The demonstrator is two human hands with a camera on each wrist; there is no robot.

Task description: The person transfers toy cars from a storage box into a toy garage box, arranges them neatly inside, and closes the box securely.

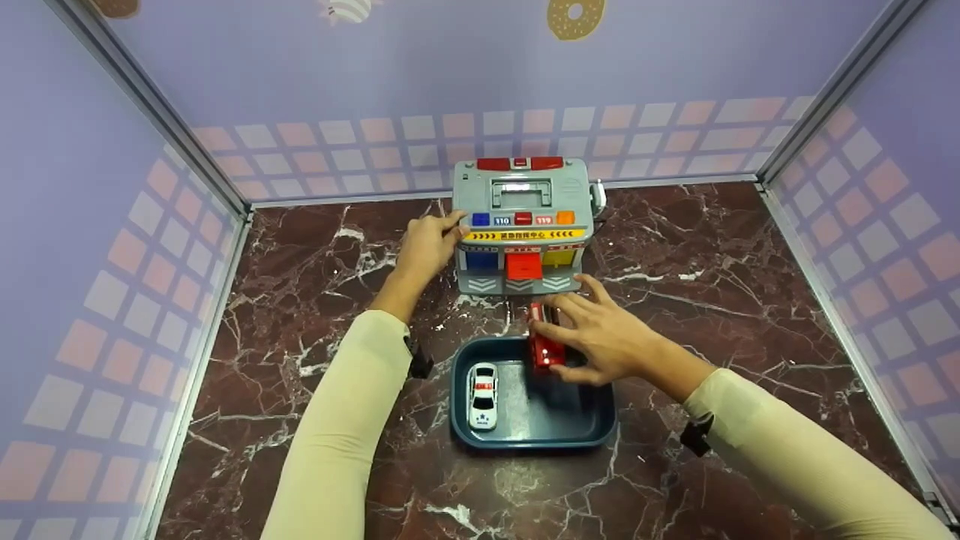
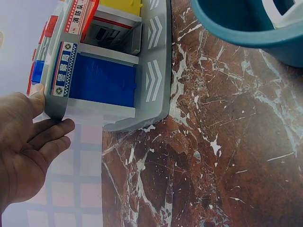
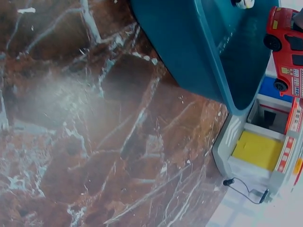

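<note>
A grey toy garage (image 1: 480, 196) stands near the back wall. Its blue left door (image 2: 102, 78) and yellow right door (image 3: 258, 150) are down, while the red middle door (image 1: 523, 266) is raised. My left hand (image 1: 427, 244) grips the garage's upper left edge, thumb against the roof's corner. Between the thumb and fingers of my right hand (image 1: 604, 334) is a red toy fire truck (image 1: 546, 354), held over the far right rim of a dark teal tray (image 1: 525, 420). A white toy police car (image 1: 484, 397) lies along the tray's left side.
Brown marbled tabletop (image 1: 330, 397) surrounds the tray and garage. Purple panels with printed tiles (image 1: 322, 157) rise at the back and both sides. A small white piece with a dark cord (image 1: 598, 196) hangs on the garage's right side.
</note>
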